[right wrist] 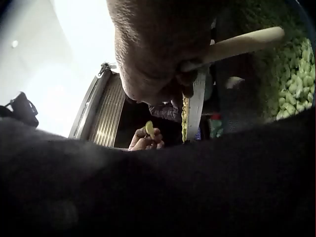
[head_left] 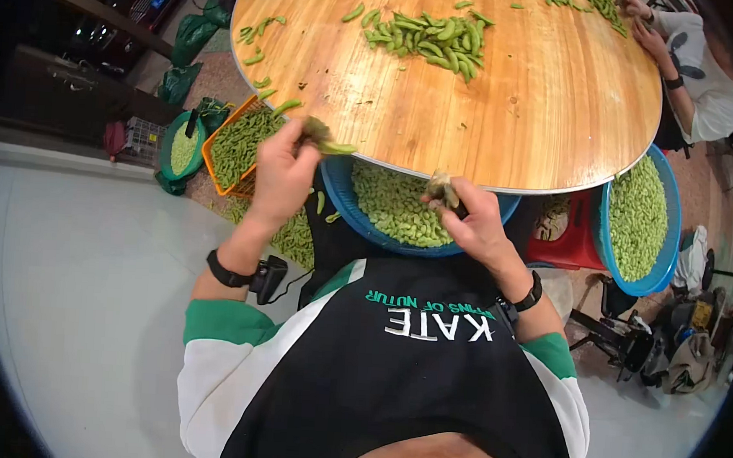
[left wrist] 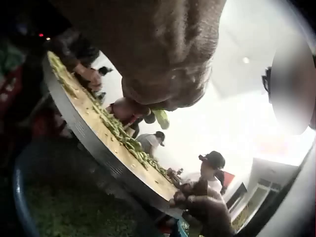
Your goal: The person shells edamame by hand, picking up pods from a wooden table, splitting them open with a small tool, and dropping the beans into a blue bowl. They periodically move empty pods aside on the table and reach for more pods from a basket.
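Observation:
My left hand (head_left: pixel 282 173) is raised at the round table's near left edge, pinching a green soybean pod (head_left: pixel 338 148) beside a blurred brownish-green bit. To the right, my right hand (head_left: pixel 476 215) is over a blue basin (head_left: pixel 340 200) of shelled green beans (head_left: pixel 393 207). Its thumb and fingers grip a small brownish, pale-tipped piece (head_left: pixel 442 187); I cannot tell what it is. In the right wrist view a pale, narrow, round-ended shape (right wrist: pixel 247 44) juts out beside that hand. A heap of green pods (head_left: pixel 433 40) lies on the wooden table (head_left: pixel 374 112).
An orange basket (head_left: pixel 211 161) of pods stands at left, near a green tub (head_left: pixel 166 151) of beans. On the right are a red stool (head_left: pixel 580 238) and another blue basin (head_left: pixel 670 239) with beans. Another person (head_left: pixel 711 82) works at the table's far right.

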Tool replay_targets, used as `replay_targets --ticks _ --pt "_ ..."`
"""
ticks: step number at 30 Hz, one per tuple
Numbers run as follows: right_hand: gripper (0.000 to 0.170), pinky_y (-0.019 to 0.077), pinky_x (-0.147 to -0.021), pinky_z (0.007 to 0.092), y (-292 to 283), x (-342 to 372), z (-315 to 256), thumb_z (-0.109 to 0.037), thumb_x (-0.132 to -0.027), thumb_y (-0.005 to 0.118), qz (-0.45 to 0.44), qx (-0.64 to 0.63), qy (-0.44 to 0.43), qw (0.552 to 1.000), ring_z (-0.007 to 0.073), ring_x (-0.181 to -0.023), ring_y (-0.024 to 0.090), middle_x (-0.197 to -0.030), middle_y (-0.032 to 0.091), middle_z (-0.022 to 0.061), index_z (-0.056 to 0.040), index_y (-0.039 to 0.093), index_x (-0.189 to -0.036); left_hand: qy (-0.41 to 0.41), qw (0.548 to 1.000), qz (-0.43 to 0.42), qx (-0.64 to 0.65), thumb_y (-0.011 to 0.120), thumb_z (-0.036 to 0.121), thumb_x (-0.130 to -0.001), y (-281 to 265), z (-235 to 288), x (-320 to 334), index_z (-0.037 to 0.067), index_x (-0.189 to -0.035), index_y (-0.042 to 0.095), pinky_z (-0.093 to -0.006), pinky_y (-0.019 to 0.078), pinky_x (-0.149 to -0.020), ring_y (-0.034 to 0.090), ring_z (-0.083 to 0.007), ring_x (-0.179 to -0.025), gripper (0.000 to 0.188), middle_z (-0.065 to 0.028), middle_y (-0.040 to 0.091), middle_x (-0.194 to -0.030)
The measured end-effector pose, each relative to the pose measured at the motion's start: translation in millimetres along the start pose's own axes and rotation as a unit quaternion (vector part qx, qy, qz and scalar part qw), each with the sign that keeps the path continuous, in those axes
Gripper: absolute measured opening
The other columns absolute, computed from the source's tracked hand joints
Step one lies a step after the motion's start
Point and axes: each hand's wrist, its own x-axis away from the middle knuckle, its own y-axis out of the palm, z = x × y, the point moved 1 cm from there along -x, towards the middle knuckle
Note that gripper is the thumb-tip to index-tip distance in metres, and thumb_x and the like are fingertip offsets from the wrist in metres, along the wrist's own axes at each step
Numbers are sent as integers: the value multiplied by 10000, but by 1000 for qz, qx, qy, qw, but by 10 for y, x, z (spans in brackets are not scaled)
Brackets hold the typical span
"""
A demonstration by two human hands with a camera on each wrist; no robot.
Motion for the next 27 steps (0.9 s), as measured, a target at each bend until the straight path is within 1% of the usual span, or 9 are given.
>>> replay_targets --ticks 2,3,5,7,11,17,22,24,27 --pt "161 456 -620 280 -41 -40 -111 28 -778 616 -15 36 -24 999 201 -673 582 -807 626 120 8 584 -934 96 959 -16 -268 504 -30 -762 -284 -59 -110 -28 -857 583 -438 488 -669 622 -349 -729 123 -180 623 -809" --pt "147 449 -629 233 -42 -29 -160 34 -799 608 -25 70 -39 997 131 -687 578 -820 648 94 12 595 -944 100 957 -13 -271 504 -30 -762 -420 -162 -146 -28 -857 583 -438 488 -669 622 -349 -729 123 -180 623 -809" --pt "171 453 -624 243 -42 -1 -94 17 -817 607 -35 58 -30 997 124 -674 571 -822 647 88 16 589 -987 64 851 -134 -505 518 -9 -762 -580 -381 -215 -24 -905 607 -416 487 -718 587 -400 -826 169 -216 621 -971" --pt "217 432 -605 318 -31 6 -69 -26 -803 645 -7 -37 77 996 203 -638 553 -722 510 124 14 586 -1008 99 858 -129 -488 526 17 -792 -540 -364 -449 -10 -936 628 -451 479 -740 605 -383 -869 179 -214 627 -955" --pt "331 445 -612 283 -37 -38 -124 -73 -883 560 -14 -136 93 986 147 -645 538 -747 546 80 30 503 -1191 172 940 -76 -285 514 53 -832 -76 -327 -1372 5 -955 639 -456 473 -775 594 -394 -901 182 -227 618 -969" --pt "377 406 -513 203 -120 -13 -191 -65 -941 466 -2 -220 192 956 60 -599 489 -804 572 27 3 441 -1311 131 921 52 -362 598 123 -779 559 -1153 -2646 -4 -915 629 -445 481 -767 602 -397 -870 189 -228 631 -861" --pt "390 375 -470 180 -176 -26 -152 -77 -959 434 51 -257 217 940 43 -563 466 -815 569 25 -10 420 -1342 58 969 8 -240 633 81 -768 549 -894 -2395 -1 -869 637 -382 518 -690 649 -310 -758 130 -164 662 -778" --pt "389 370 -457 190 -183 -99 -164 -115 -968 422 56 -297 206 931 60 -539 457 -806 557 40 -17 415 -1345 -10 997 -53 59 649 69 -798 526 -673 -2071 4 -867 631 -284 488 -544 630 -170 -612 97 -93 657 -736" --pt "391 369 -447 197 -145 -223 -168 -128 -969 421 68 -388 193 899 70 -537 442 -804 545 54 -18 408 -1344 -31 955 -165 245 637 36 -828 629 -181 -1325 14 -892 628 -195 407 -447 574 -74 -535 68 -40 640 -713"
